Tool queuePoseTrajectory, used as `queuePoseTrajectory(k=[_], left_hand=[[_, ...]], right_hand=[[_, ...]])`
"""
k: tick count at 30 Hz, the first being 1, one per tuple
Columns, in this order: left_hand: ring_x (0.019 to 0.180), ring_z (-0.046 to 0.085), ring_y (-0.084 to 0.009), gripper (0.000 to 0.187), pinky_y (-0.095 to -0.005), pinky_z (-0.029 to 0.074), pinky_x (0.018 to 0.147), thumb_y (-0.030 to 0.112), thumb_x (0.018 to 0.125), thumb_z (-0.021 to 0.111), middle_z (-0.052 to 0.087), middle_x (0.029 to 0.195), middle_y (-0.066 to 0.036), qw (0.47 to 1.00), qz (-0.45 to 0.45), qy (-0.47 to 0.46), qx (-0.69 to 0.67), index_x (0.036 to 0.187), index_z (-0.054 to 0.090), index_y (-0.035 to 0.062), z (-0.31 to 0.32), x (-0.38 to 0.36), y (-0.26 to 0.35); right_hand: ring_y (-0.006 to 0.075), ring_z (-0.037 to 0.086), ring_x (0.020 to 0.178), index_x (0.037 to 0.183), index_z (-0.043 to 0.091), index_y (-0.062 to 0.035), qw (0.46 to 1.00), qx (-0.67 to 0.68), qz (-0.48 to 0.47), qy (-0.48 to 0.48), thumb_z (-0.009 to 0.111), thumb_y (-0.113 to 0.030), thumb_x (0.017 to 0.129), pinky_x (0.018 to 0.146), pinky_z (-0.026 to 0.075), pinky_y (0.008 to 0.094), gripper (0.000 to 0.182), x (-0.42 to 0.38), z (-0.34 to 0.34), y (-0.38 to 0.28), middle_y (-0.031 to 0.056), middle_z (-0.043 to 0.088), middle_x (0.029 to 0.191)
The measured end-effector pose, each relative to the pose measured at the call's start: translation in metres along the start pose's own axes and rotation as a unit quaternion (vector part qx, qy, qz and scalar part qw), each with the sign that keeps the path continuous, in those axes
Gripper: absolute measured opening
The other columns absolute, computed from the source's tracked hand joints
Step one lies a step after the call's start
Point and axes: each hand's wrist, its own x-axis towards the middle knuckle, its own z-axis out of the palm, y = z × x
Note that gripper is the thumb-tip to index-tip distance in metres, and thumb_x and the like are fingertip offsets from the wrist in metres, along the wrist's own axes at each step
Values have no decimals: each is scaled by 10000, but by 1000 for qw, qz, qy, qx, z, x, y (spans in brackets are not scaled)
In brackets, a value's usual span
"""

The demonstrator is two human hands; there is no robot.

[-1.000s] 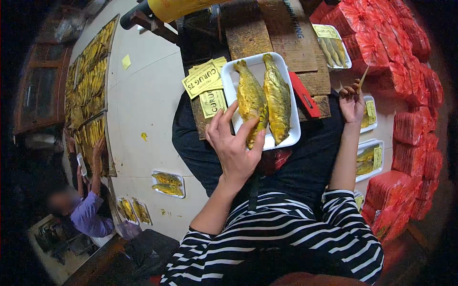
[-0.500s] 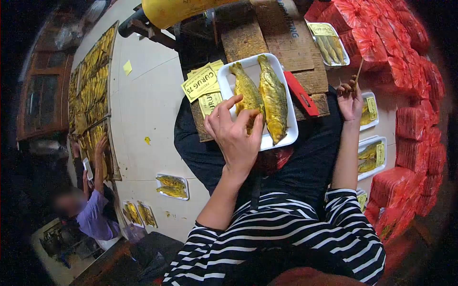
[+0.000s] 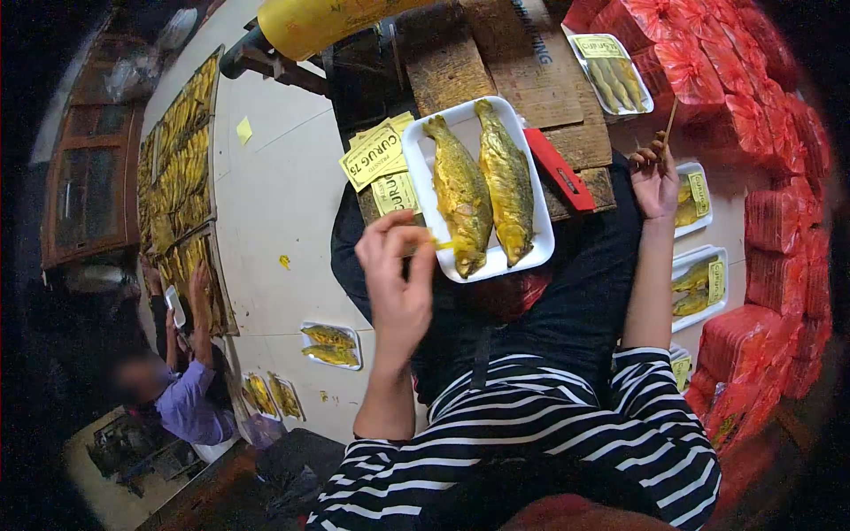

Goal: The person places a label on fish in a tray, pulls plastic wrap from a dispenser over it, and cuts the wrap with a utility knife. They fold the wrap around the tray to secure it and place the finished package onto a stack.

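Two yellow cooked fish, a left one and a right one, lie side by side in a white foam tray across my lap. My left hand is at the tray's lower left edge, fingers pinched on a small yellow scrap; what the scrap is I cannot make out. Off to the right, my right hand holds a thin wooden stick pointing up. Printed yellow labels lie left of the tray, and a red cutter-like tool lies right of it on the wooden board.
Packed, labelled fish trays stand to the right, beside stacks of red wrapped packs. On the left floor lie a tray of fish and large racks of fish. A co-worker reaches toward the racks, holding a white tray.
My left hand has moved left and down, off the left fish to the tray's edge, and a yellow scrap now shows at its fingertips. My right hand still holds the stick.
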Motion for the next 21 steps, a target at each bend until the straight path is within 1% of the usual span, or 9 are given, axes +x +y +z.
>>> queuePoseTrajectory(k=[5,7,8,9,12,15,18,20,21], left_hand=[[1070,443,-215,95,-327,342,917,37,817,515,485,1149,-128,953,-142,175,-202,891,562,1,-47,3,-49],[1144,402,-265,200,-393,314,955,94,828,527,436,1238,-162,951,-117,254,-130,1007,579,21,-77,-3,-112],[1177,369,-294,263,-433,297,965,154,822,549,411,1267,-176,952,-130,239,142,1060,571,44,-96,-12,-142],[1209,337,-324,332,-473,279,974,214,816,572,385,1296,-189,881,-133,207,403,1113,563,66,-109,-24,-164],[1233,283,-367,419,-533,262,961,320,778,611,364,1308,-205,820,-255,130,495,1131,566,99,-116,-55,-185],[1198,344,-360,418,-509,289,946,338,753,629,394,1288,-195,813,-325,88,475,1090,584,95,-119,-68,-179],[1140,420,-336,352,-465,312,943,269,769,614,469,1220,-180,861,-334,90,373,1075,579,99,-121,-67,-186],[1103,455,-323,316,-431,327,939,200,768,611,512,1159,-169,898,-220,141,353,1061,576,85,-111,-64,-187],[1085,472,-316,301,-415,334,937,166,768,610,534,1128,-164,910,-162,166,344,1053,574,79,-107,-61,-187]], right_hand=[[123,472,734,1102,532,-30,1000,-6,-8,14,509,-125,871,703,389,268,251,0,-2,1,34,579,871],[123,476,735,1099,538,-29,1000,-5,-7,13,510,-124,870,702,390,270,249,0,-1,1,39,588,872],[123,478,736,1097,541,-28,1000,-4,-7,13,510,-124,870,701,390,271,248,-1,0,1,42,592,873],[123,479,737,1096,543,-31,1000,-4,-6,15,510,-123,871,707,390,273,246,-1,0,1,42,595,872],[128,490,742,1092,547,-47,999,-16,-12,25,516,-134,871,709,401,284,240,0,-3,1,45,597,874],[140,522,769,1090,538,-68,995,-88,-26,36,530,-158,868,695,442,303,240,1,-9,2,47,589,899],[156,557,837,1098,517,-66,974,-220,-47,38,527,-153,868,714,484,309,247,-1,-1,0,51,581,969],[167,573,891,1099,506,-58,953,-293,-66,43,521,-141,869,744,503,310,244,-24,53,21,61,571,1026],[167,570,939,1115,497,-40,945,-325,-38,-25,515,-106,864,811,484,296,260,-34,82,30,81,547,1096]])
